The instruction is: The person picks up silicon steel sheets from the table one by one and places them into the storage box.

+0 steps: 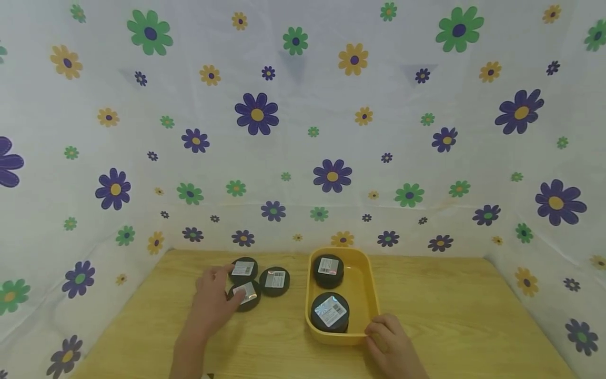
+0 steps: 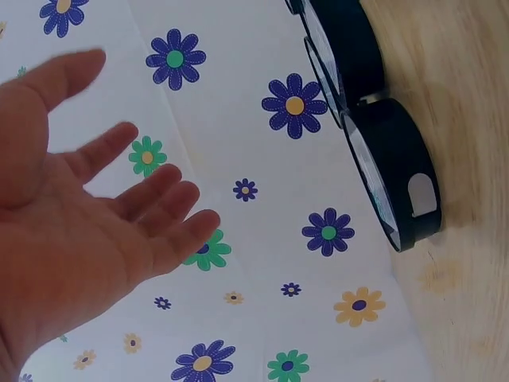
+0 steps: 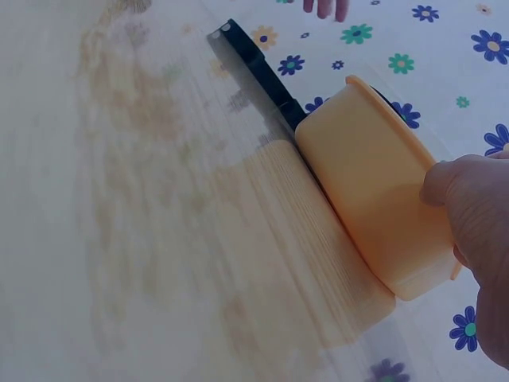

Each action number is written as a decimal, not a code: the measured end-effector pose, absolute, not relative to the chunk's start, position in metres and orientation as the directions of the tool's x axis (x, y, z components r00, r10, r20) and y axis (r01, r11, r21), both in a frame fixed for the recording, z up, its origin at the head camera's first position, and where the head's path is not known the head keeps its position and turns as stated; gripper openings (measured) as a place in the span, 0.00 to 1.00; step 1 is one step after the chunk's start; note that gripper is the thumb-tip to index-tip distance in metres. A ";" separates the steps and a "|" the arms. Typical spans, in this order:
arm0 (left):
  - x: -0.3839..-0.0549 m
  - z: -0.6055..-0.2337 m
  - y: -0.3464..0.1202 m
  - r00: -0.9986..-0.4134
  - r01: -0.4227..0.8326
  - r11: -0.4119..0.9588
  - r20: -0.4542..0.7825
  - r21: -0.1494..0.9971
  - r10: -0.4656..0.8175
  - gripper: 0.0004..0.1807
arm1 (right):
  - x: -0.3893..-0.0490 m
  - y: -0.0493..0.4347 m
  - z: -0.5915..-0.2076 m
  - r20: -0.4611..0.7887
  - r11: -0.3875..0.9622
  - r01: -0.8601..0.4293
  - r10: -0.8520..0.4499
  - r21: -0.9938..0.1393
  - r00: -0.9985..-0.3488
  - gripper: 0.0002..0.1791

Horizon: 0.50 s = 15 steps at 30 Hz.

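Observation:
Three flat round black containers with silvery barcode labels form a cluster on the table: a back one [image 1: 244, 269], a right one [image 1: 275, 281] and a front one [image 1: 247, 300]. My left hand [image 1: 214, 300] hovers over the cluster's left side. Its fingers are spread and loosely bent in the left wrist view, holding nothing. At the right, a yellow plastic tub [image 1: 362, 295] has more such black containers in its left half, one at the back [image 1: 329, 271] and one in front [image 1: 330, 312]. My right hand [image 1: 390, 342] grips the tub's front right corner, thumb on the wall.
The wooden table [image 1: 445, 310] carries the tub and the cluster side by side, with a gap between them. White cloth [image 1: 303, 147] printed with flowers hangs behind the table and along both sides.

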<state>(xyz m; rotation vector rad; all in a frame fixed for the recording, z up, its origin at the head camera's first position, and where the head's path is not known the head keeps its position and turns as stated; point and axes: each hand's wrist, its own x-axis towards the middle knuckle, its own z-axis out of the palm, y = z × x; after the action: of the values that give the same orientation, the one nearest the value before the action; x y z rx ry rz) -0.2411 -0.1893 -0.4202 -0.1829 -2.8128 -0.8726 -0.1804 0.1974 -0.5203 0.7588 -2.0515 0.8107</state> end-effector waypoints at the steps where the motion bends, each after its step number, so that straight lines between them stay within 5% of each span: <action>1: -0.241 -0.422 -0.190 -0.976 0.180 0.825 0.205 0.535 0.079 0.35 | -0.179 0.198 -0.520 0.823 0.629 -0.725 -0.232 -0.279 -0.518 0.04; 5: -0.239 -0.429 -0.195 -0.983 0.168 0.867 0.148 0.469 0.110 0.41 | -0.176 0.199 -0.517 0.798 0.651 -0.701 -0.238 -0.291 -0.553 0.19; 8: -0.240 -0.432 -0.201 -0.989 0.135 0.900 0.110 0.415 0.098 0.44 | -0.175 0.198 -0.516 0.791 0.651 -0.698 -0.240 -0.298 -0.562 0.06; 12: -0.241 -0.433 -0.207 -0.993 0.108 0.917 0.082 0.383 0.083 0.46 | -0.175 0.198 -0.516 0.788 0.655 -0.690 -0.232 -0.306 -0.570 0.22; 15: -0.243 -0.434 -0.211 -0.995 0.095 0.917 0.057 0.387 0.079 0.46 | -0.175 0.198 -0.516 0.787 0.652 -0.691 -0.229 -0.313 -0.573 0.23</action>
<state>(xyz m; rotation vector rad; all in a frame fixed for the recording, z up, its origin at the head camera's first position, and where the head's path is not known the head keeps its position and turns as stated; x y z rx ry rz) -0.2434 -0.2113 -0.4341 -0.1375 -3.0366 -0.6154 -0.1753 0.1980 -0.5164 0.7104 -2.1299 0.7999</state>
